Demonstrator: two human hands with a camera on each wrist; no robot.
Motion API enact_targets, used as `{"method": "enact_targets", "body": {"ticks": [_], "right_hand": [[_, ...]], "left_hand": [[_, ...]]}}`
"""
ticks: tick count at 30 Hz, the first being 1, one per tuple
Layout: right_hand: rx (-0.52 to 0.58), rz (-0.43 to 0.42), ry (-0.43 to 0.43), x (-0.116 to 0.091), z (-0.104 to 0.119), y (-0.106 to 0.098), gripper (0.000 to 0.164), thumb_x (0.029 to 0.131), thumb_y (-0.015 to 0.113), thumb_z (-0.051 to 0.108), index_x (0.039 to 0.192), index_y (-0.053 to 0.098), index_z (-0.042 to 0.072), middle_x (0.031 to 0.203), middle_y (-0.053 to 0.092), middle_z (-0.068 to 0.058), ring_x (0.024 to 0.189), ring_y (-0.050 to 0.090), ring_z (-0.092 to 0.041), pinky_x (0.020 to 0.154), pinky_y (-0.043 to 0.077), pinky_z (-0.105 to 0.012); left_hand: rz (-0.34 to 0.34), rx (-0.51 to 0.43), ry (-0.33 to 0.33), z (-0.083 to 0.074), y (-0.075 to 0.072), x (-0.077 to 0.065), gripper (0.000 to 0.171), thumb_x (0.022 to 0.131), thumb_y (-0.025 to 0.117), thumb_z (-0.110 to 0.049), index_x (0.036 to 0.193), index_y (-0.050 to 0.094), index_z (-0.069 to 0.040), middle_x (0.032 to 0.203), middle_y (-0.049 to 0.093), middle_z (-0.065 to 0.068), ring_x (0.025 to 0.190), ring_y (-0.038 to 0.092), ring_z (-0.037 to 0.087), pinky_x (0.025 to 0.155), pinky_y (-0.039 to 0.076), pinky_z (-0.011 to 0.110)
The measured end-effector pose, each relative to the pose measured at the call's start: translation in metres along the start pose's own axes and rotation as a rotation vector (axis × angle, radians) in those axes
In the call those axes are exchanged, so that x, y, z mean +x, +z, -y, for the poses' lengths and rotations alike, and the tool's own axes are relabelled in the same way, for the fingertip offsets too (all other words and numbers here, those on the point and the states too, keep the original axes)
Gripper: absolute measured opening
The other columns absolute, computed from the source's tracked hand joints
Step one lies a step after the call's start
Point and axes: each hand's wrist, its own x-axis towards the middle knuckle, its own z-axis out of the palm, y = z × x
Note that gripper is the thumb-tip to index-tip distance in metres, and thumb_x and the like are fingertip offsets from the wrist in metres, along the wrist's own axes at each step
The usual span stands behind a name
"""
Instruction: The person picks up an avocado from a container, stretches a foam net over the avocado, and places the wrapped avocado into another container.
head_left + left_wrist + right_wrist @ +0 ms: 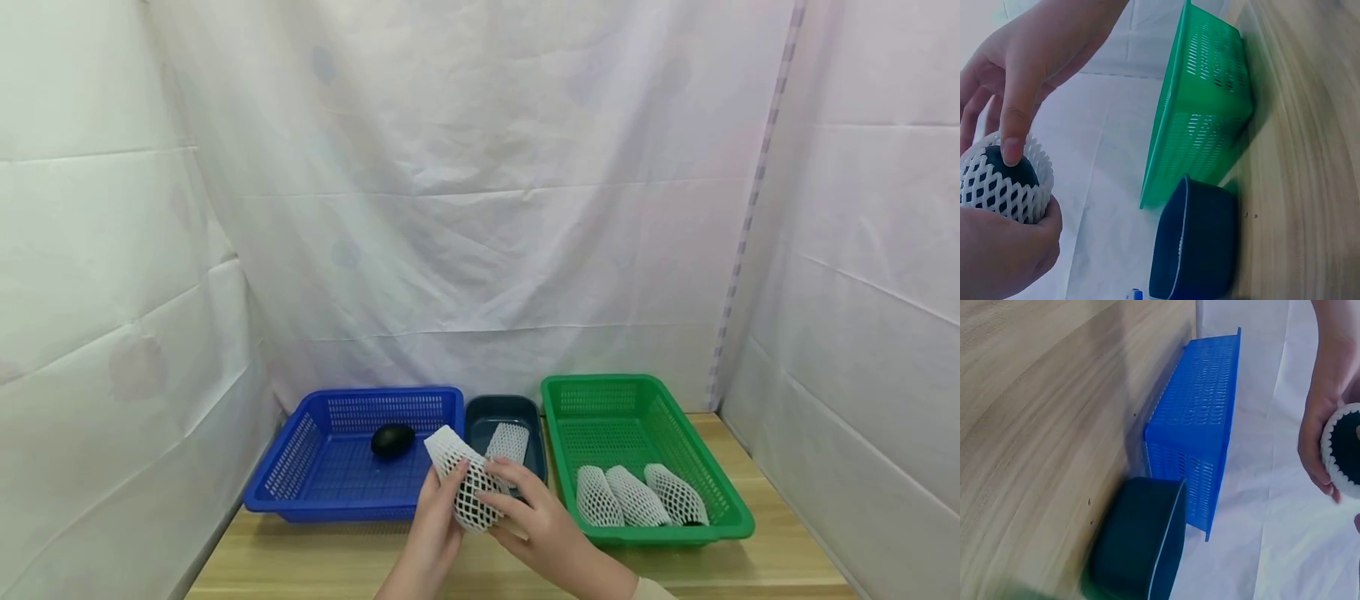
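A dark oval fruit, like an avocado, sits inside a white foam net sleeve, its bare end showing at the sleeve's mouth. My left hand grips the sleeve from the left, fingers wrapped round it. From the other side my right hand holds the sleeve's lower part, its fingers over the mesh and its thumb on the fruit's bare end. The sleeve's narrow end points up and left. Both hands are above the table's front, before the small dark tray.
At left, a blue basket holds one bare dark fruit. Inside the small tray lies a flat foam net sleeve. The green basket at right has three sleeved fruits along its front. White cloth hangs around the wooden table.
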Motion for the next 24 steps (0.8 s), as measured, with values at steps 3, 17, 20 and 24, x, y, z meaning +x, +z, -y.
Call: {"method": "enact_targets", "body": {"ticks": [3,17,20,24], "right_hand": [[0.025,0.008,0.037,-0.002,0.001,0.001,0.045,0.081,0.068,0.022,0.120,0.055,0.004,0.127,0.043,-0.023,0.115,0.044,-0.034,0.092,0.040,-0.029],[-0.040,-0.201,-0.091,0.009,0.006,0.000,0.034,0.080,0.067,0.019,0.106,0.062,-0.002,0.110,0.052,-0.027,0.101,0.052,-0.035,0.083,0.047,-0.028],[-0.039,-0.219,-0.091,0.011,0.007,0.000,0.032,0.080,0.067,0.018,0.105,0.063,-0.002,0.109,0.052,-0.027,0.100,0.052,-0.035,0.081,0.048,-0.028],[-0.026,-0.236,-0.082,0.013,0.006,0.000,0.029,0.083,0.064,0.017,0.104,0.063,-0.002,0.108,0.052,-0.027,0.100,0.052,-0.035,0.079,0.049,-0.028]], "left_hand": [[-0.011,0.020,0.000,-0.001,0.002,0.000,0.068,0.086,0.061,-0.028,0.137,0.021,-0.007,0.123,0.043,0.012,0.106,0.049,0.018,0.088,0.042,0.032],[-0.034,0.105,0.001,-0.009,0.015,-0.004,0.072,0.083,0.062,-0.025,0.139,0.019,-0.009,0.130,0.038,0.017,0.110,0.047,0.023,0.091,0.041,0.036],[-0.036,0.104,-0.001,-0.009,0.018,-0.004,0.074,0.083,0.063,-0.024,0.140,0.017,-0.010,0.133,0.035,0.017,0.113,0.045,0.025,0.092,0.039,0.038],[-0.030,0.090,0.011,-0.008,0.020,-0.004,0.076,0.084,0.063,-0.023,0.141,0.014,-0.012,0.134,0.032,0.017,0.114,0.042,0.025,0.093,0.038,0.039]]}}
